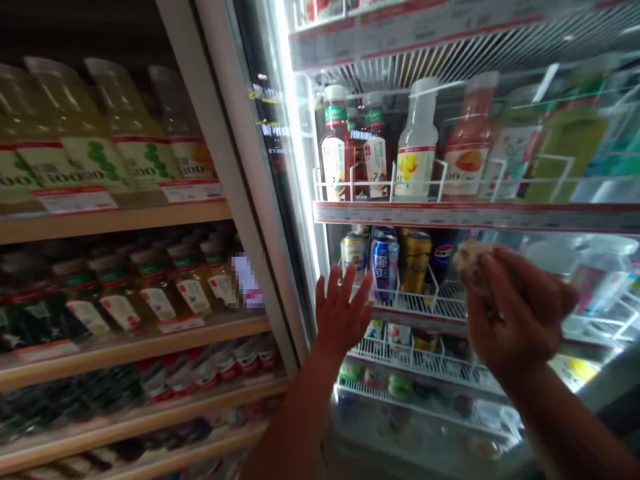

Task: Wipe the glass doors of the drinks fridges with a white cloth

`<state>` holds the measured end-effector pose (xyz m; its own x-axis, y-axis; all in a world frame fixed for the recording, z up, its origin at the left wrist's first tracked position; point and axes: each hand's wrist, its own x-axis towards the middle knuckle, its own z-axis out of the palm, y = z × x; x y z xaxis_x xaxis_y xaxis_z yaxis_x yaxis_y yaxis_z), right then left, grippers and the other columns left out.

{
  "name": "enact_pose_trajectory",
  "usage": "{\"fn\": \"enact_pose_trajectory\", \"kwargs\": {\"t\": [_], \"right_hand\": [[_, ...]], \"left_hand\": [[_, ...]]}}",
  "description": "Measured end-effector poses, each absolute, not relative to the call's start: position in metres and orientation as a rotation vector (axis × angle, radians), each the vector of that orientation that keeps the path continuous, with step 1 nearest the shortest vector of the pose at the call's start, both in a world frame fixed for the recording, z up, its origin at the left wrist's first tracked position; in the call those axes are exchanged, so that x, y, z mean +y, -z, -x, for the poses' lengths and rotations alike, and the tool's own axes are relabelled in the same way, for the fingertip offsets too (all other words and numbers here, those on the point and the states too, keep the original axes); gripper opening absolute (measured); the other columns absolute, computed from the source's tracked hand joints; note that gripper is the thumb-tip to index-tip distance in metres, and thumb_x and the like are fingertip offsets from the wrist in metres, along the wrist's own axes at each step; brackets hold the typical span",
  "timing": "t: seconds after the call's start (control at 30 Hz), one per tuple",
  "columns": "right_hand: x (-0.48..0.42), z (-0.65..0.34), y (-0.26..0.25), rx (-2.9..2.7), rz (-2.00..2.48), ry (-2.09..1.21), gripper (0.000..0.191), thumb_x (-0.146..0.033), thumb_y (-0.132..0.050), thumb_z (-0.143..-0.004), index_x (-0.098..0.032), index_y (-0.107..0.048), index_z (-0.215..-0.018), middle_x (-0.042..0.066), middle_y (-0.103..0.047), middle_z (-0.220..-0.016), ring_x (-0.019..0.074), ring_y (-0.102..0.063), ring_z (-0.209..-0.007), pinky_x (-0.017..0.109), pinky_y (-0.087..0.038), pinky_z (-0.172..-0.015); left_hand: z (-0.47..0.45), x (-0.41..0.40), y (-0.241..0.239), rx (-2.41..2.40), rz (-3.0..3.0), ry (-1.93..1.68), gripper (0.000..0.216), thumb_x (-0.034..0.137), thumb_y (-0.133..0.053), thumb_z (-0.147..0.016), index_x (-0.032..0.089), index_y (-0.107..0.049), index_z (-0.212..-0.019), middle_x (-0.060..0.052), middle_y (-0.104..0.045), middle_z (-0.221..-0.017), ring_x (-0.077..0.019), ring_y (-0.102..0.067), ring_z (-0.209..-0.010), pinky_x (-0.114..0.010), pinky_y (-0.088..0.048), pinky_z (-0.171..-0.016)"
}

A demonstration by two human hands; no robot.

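My left hand [343, 308] is raised with fingers spread, open, against the glass door [280, 173] of a lit drinks cooler, just in front of a row of cans [385, 263] on a white wire shelf [430, 303]. My right hand [510, 300] is closed around a crumpled pale wad, perhaps a cloth or tissue [470, 257], held up in front of the same shelf level. Above the cans stand several juice bottles [417, 143] behind a red-edged shelf strip [475, 215].
Left of the cooler, wooden shelves [125, 223] carry rows of yellow-green drink bottles [85, 133] on top and smaller bottles [150, 290] beneath. Lower wire shelves [420, 363] in the cooler hold more cans and bottles. The door frame [235, 167] runs diagonally between them.
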<state>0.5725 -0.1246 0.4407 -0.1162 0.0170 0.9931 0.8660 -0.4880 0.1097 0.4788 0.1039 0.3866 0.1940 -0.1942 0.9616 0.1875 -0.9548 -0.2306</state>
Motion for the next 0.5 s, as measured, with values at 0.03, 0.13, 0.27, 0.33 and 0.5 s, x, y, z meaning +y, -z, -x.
{"fn": "enact_pose_trajectory", "kwargs": {"t": [0.03, 0.13, 0.27, 0.33, 0.5], "right_hand": [[-0.118, -0.568, -0.437, -1.010, 1.529, 1.670, 0.069, -0.004, -0.077, -0.079, -0.024, -0.058, -0.142, 0.013, -0.064, -0.136, 0.0297, -0.066, -0.113, 0.045, -0.049, -0.099], [-0.092, -0.553, -0.428, -1.168, 1.586, 1.598, 0.069, -0.004, -0.074, -0.082, -0.024, -0.055, -0.145, 0.012, -0.066, -0.132, 0.0266, -0.066, -0.113, 0.040, -0.051, -0.097], [-0.064, -0.543, -0.445, -1.118, 1.576, 1.648, 0.069, -0.004, -0.074, -0.081, -0.028, -0.057, -0.143, 0.008, -0.067, -0.132, 0.0247, -0.067, -0.112, 0.039, -0.052, -0.099], [-0.054, -0.540, -0.454, -0.962, 1.572, 1.723, 0.066, -0.007, -0.075, -0.081, -0.029, -0.058, -0.142, 0.008, -0.066, -0.134, 0.0268, -0.067, -0.114, 0.042, -0.051, -0.099], [-0.035, -0.525, -0.431, -0.893, 1.635, 1.760, 0.067, -0.008, -0.071, -0.084, -0.029, -0.054, -0.145, 0.008, -0.064, -0.137, 0.0275, -0.067, -0.115, 0.042, -0.052, -0.097]], "left_hand": [[-0.478, 0.104, -0.386, 0.011, 2.186, 1.820, 0.062, 0.032, -0.044, -0.101, 0.024, -0.024, -0.160, -0.005, -0.024, -0.165, -0.0292, -0.018, -0.155, -0.049, -0.016, -0.128], [-0.477, 0.105, -0.385, 0.034, 2.220, 1.819, 0.063, 0.032, -0.044, -0.100, 0.023, -0.025, -0.159, -0.004, -0.024, -0.165, -0.0291, -0.016, -0.155, -0.049, -0.014, -0.128], [-0.476, 0.108, -0.382, 0.119, 2.232, 1.835, 0.062, 0.034, -0.047, -0.099, 0.019, -0.031, -0.157, -0.006, -0.024, -0.165, -0.0297, -0.019, -0.154, -0.049, -0.013, -0.128], [-0.476, 0.109, -0.379, 0.160, 2.245, 1.832, 0.060, 0.034, -0.049, -0.098, 0.016, -0.037, -0.154, -0.007, -0.025, -0.164, -0.0300, -0.020, -0.154, -0.050, -0.013, -0.129], [-0.476, 0.113, -0.375, 0.279, 2.270, 1.863, 0.056, 0.039, -0.052, -0.097, 0.009, -0.050, -0.145, -0.013, -0.028, -0.162, -0.0316, -0.024, -0.153, -0.051, -0.014, -0.128]]}}
